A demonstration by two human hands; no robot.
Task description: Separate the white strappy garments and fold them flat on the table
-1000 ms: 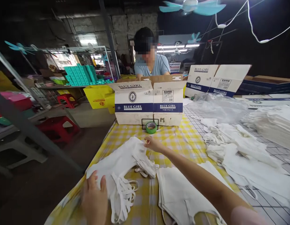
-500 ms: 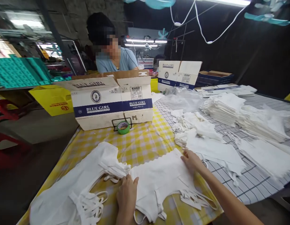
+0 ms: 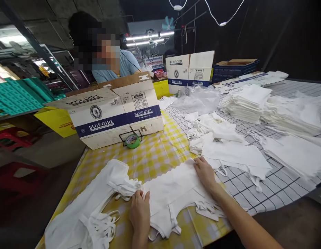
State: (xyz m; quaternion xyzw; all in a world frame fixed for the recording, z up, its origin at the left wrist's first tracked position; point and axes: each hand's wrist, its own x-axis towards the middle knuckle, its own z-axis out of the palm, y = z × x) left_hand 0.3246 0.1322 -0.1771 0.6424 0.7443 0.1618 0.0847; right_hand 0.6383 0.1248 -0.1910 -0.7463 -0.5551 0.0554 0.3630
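A white strappy camisole top [image 3: 170,186] lies flat on the yellow checked cloth in front of me, its straps toward me. My left hand [image 3: 140,211] is at its left edge, fingers curled and closed on the fabric. At the far right corner, my right hand [image 3: 205,173] pinches the edge, with its fingertips partly hidden. Left of my left hand lies a stack of similar white tops [image 3: 82,204], with loops of strap bunched on the near side. The stack's strap ends reach close to my left fingers.
A roll of green tape [image 3: 133,141] sits on a black wire stand before a propped carton [image 3: 118,114]. Behind it is a person in a blue shirt [image 3: 124,64]. Loose white garments [image 3: 233,155] and stacked white pieces [image 3: 243,103] cover the grid-patterned cloth [image 3: 274,197] on the right.
The view has tilted and shifted slightly. My hands stay at the same edges of the top, which lies almost as before; the right-hand straps are now more covered by my forearm.
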